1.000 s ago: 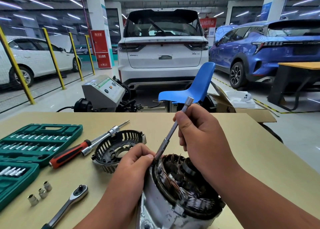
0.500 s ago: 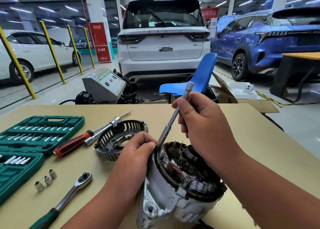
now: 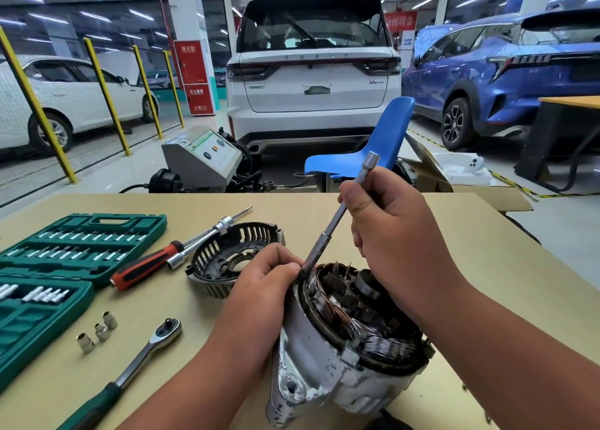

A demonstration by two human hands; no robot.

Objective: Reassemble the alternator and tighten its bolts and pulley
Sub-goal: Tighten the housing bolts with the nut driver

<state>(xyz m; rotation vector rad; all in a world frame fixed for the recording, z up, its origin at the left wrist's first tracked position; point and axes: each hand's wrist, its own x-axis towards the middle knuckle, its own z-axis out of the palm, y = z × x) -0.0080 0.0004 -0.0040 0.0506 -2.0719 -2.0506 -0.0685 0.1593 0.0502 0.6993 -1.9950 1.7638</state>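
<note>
The open alternator (image 3: 328, 361), a silver housing with copper windings showing, leans tilted on the table. My left hand (image 3: 263, 286) grips its upper left rim. My right hand (image 3: 393, 231) holds a long steel extension bar (image 3: 337, 216) slanted down to the rim, where its lower tip meets the housing beside my left fingers. The black slotted rear cover (image 3: 224, 260) lies apart on the table, just left of my left hand.
A green socket set case (image 3: 65, 267) lies open at the left. Near it lie a red-handled screwdriver (image 3: 146, 267), a ratchet (image 3: 139, 358) and three loose sockets (image 3: 97, 332). Beyond the table stand a blue chair (image 3: 373, 153), a tester machine (image 3: 201, 160) and parked cars.
Both hands keep their grip on the alternator and the bar. The view has shifted slightly, and the bar stays at the same spot on the rim.
</note>
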